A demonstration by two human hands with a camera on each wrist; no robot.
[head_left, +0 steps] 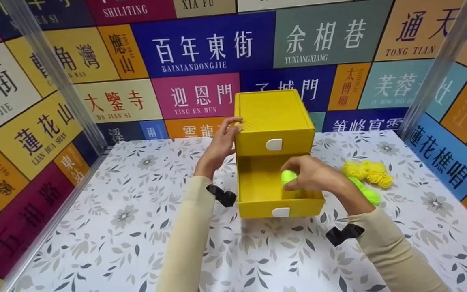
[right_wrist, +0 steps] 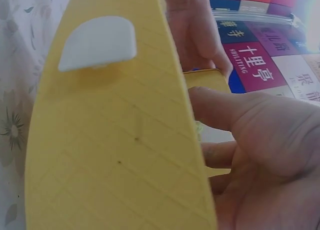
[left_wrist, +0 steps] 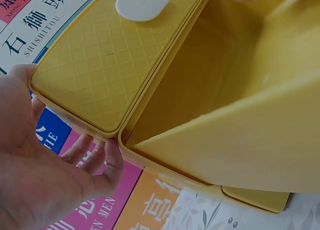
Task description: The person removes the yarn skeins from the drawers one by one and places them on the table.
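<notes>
A yellow two-drawer storage box [head_left: 275, 111] stands on the table; its lower drawer [head_left: 258, 190] is pulled out and the upper one is closed. My left hand [head_left: 219, 146] rests against the box's left side, fingertips at the top edge. In the left wrist view, its bent fingers [left_wrist: 107, 160] touch the side beside the upper drawer. Inside the lower drawer, toward its right, my right hand [head_left: 312, 174] pinches a neon green ball of yarn [head_left: 288, 177] between thumb and fingers. In the right wrist view, the drawer front [right_wrist: 120, 140] hides most of the yarn.
Right of the box lie a yellow skein of yarn [head_left: 367, 172] and a neon green skein [head_left: 365, 191], partly behind my right wrist. The table [head_left: 128, 243] wears a leaf-patterned cloth. A wall of coloured sign panels [head_left: 203, 44] stands behind the box.
</notes>
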